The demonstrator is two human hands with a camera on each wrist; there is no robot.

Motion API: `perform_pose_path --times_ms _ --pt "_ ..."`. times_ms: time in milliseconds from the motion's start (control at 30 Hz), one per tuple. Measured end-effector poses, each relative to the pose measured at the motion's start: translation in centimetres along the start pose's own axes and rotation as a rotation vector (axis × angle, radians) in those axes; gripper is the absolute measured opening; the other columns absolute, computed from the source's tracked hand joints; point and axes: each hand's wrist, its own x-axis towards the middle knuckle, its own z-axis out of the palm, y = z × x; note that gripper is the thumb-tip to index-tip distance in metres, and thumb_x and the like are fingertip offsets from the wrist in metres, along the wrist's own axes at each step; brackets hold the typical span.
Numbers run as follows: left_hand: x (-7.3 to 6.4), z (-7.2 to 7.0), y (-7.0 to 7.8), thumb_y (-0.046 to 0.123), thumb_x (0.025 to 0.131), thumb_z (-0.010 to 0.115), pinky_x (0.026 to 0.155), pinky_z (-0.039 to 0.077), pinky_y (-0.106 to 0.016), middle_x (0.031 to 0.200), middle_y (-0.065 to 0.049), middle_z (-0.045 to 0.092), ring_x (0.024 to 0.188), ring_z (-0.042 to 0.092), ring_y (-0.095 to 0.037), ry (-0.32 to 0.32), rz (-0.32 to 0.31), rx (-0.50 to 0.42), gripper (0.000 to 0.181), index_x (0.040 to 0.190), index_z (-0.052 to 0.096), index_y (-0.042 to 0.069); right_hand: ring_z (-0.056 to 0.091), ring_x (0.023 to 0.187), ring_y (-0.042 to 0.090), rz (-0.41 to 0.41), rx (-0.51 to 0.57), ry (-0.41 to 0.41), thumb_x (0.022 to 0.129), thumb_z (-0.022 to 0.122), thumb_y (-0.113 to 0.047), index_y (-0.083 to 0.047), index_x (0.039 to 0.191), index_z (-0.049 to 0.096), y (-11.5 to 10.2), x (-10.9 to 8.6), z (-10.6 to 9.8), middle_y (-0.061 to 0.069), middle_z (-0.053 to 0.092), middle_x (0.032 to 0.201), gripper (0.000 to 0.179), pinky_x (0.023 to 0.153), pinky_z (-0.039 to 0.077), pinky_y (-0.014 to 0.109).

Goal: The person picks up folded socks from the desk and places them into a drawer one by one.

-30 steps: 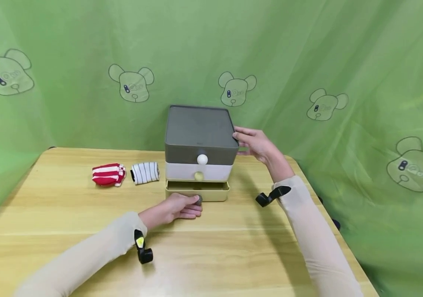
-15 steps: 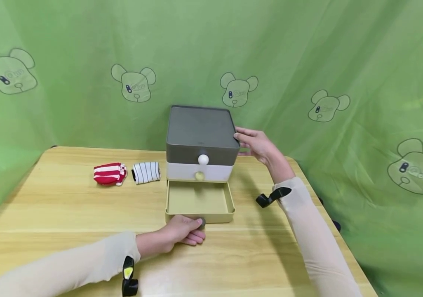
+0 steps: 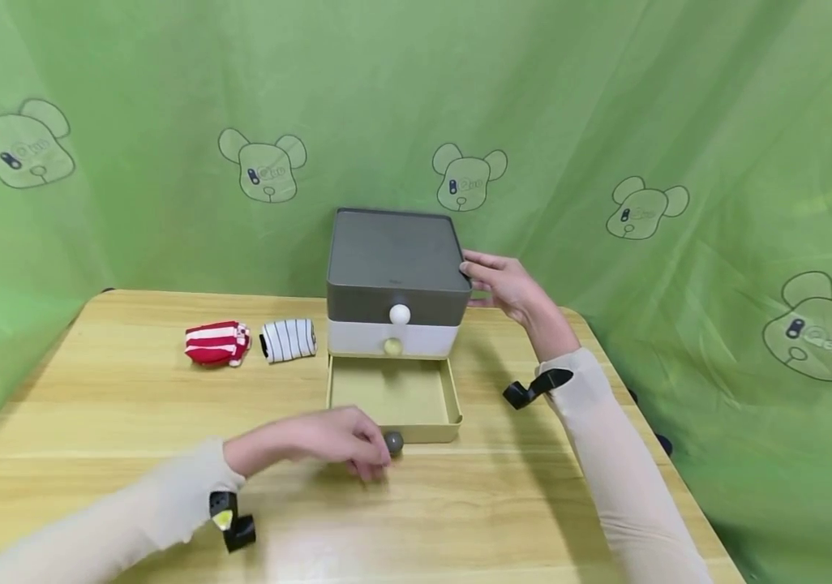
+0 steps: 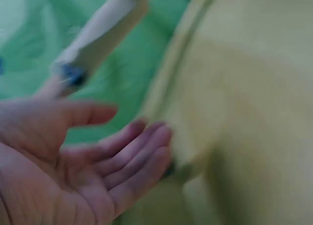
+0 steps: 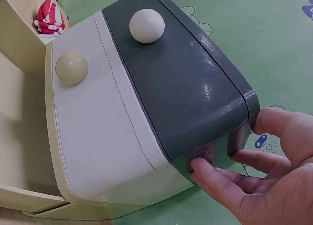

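A small desktop drawer chest [image 3: 397, 251] stands on the table, dark grey on top, white in the middle and yellow below. Its yellow bottom drawer [image 3: 387, 389] is pulled out, and I see nothing inside it. My left hand [image 3: 339, 438] is just left of the drawer's grey knob [image 3: 393, 443], blurred. In the left wrist view its fingers [image 4: 139, 156] are loosely bent and hold nothing. My right hand [image 3: 507, 285] rests on the chest's right side. The right wrist view shows its thumb by the top edge and fingertips [image 5: 203, 168] against the dark side.
Left of the chest lie a red-and-white striped cloth bundle [image 3: 216, 344] and a white rolled one with dark stripes [image 3: 289, 340], both like folded socks. A green curtain [image 3: 387, 97] with mouse-head prints hangs behind the wooden table [image 3: 416, 519].
My left hand pulled the bottom drawer toward me by its knob, then let go and shifted slightly left. The right hand has stayed at the chest's side.
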Motion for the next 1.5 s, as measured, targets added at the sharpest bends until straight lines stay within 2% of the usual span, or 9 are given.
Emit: perform_pose_path --times_ms 133,267,400,567,767,900,1100,1300,1500 --pt "-1.4 -4.9 1.6 0.015 0.099 0.061 0.089 0.061 -0.042 0.104 -0.015 0.075 0.092 0.072 -0.023 0.029 0.108 0.234 0.019 0.106 0.073 0.002 0.065 0.104 0.011 -0.001 0.002 -0.003 0.104 0.058 -0.021 -0.013 0.157 0.037 0.2 0.0 -0.1 0.016 0.047 0.153 0.057 0.089 0.062 0.035" --pt "-1.4 -10.1 1.3 0.012 0.098 0.063 0.091 0.06 -0.04 0.105 -0.015 0.075 0.097 0.071 -0.026 0.215 0.153 0.45 0.02 0.11 0.072 -0.001 0.065 0.102 0.01 -0.005 0.004 0.001 0.104 0.058 -0.021 -0.014 0.157 0.038 0.2 -0.1 -0.1 0.015 0.048 0.151 0.057 0.088 0.062 0.034" --pt "-0.4 -14.6 -0.4 0.008 0.094 0.066 0.104 0.052 -0.053 0.123 -0.027 0.069 0.116 0.065 -0.042 0.409 0.085 0.619 0.034 0.124 0.064 -0.009 0.063 0.107 0.012 -0.009 0.005 0.001 0.105 0.057 -0.022 -0.014 0.157 0.038 0.1 0.0 -0.1 0.015 0.045 0.154 0.056 0.09 0.061 0.036" --pt "0.6 -17.7 -2.6 0.007 0.093 0.067 0.115 0.038 -0.062 0.144 -0.031 0.053 0.135 0.049 -0.051 0.392 -0.076 0.649 0.054 0.141 0.05 -0.01 0.063 0.11 0.014 -0.004 -0.002 -0.008 0.105 0.057 -0.022 -0.014 0.157 0.038 0.1 0.1 -0.1 0.017 0.044 0.156 0.056 0.097 0.059 0.041" --pt "2.0 -19.0 -4.9 0.009 0.093 0.069 0.114 0.041 -0.059 0.14 -0.031 0.057 0.131 0.053 -0.049 0.316 -0.189 0.69 0.052 0.139 0.054 -0.01 0.064 0.108 0.014 -0.005 0.005 -0.008 0.105 0.057 -0.021 -0.015 0.157 0.039 0.3 0.1 0.1 0.018 0.045 0.155 0.056 0.101 0.056 0.046" --pt "2.9 -18.9 -5.9 0.005 0.086 0.073 0.103 0.052 -0.051 0.118 -0.026 0.07 0.105 0.067 -0.037 0.339 -0.188 0.704 0.045 0.127 0.063 -0.011 0.062 0.12 0.021 -0.008 0.007 -0.009 0.105 0.057 -0.021 -0.014 0.157 0.038 0.2 -0.1 0.1 0.017 0.043 0.157 0.056 0.104 0.054 0.047" --pt "3.4 -18.8 -6.3 0.003 0.08 0.076 0.081 0.057 -0.038 0.098 -0.018 0.071 0.082 0.062 -0.023 0.369 -0.159 0.657 0.035 0.111 0.069 -0.012 0.049 0.14 0.034 -0.001 0.007 -0.005 0.105 0.056 -0.021 -0.015 0.158 0.036 0.2 -0.2 -0.2 0.014 0.037 0.162 0.056 0.106 0.052 0.049" --pt "1.9 -19.1 -6.0 0.01 0.082 0.078 0.087 0.058 -0.043 0.106 -0.02 0.071 0.091 0.065 -0.025 0.364 -0.111 0.577 0.039 0.114 0.069 -0.01 0.054 0.133 0.03 -0.005 -0.003 -0.011 0.105 0.056 -0.021 -0.014 0.158 0.036 0.1 -0.1 0.0 0.015 0.039 0.161 0.057 0.106 0.053 0.049" --pt "-0.7 -18.8 -2.9 0.012 0.086 0.077 0.085 0.058 -0.036 0.102 -0.016 0.073 0.087 0.066 -0.022 0.314 -0.053 0.47 0.035 0.115 0.069 -0.007 0.06 0.12 0.021 0.001 -0.005 -0.011 0.105 0.057 -0.022 -0.015 0.158 0.036 0.1 -0.1 -0.1 0.016 0.041 0.159 0.057 0.106 0.053 0.049"
